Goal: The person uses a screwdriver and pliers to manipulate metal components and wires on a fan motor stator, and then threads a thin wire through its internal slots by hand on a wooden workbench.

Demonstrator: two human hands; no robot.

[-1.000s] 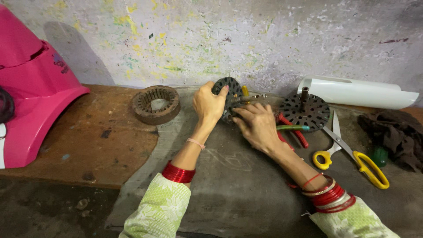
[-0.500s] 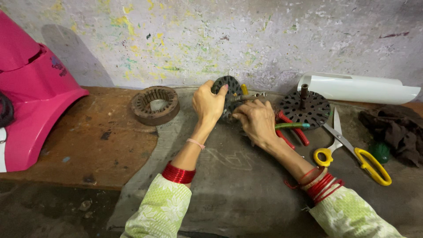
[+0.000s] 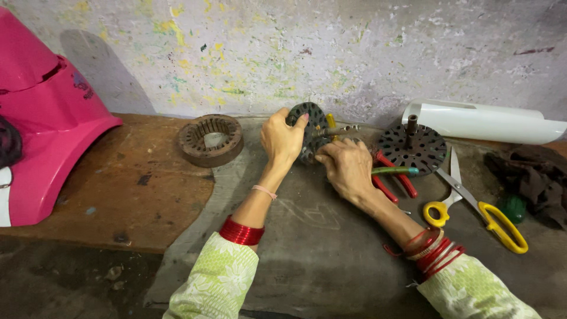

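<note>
— Where's the disc?
— I see my left hand [image 3: 282,140] gripping the slotted disc [image 3: 308,124] upright near the bench's [image 3: 331,248] back edge; my right hand [image 3: 347,167] pinches its shaft [image 3: 336,131].
— Room?
— Front is open; scissors [image 3: 472,204] crowd right, ring [image 3: 211,139] left, by the speckled wall [image 3: 266,53].

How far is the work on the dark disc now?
Done: nothing that I can tell. In hand: the left hand holds the dark disc upright while the right hand works at its shaft. Left: a second disc and a rusty ring lie untouched.
</note>
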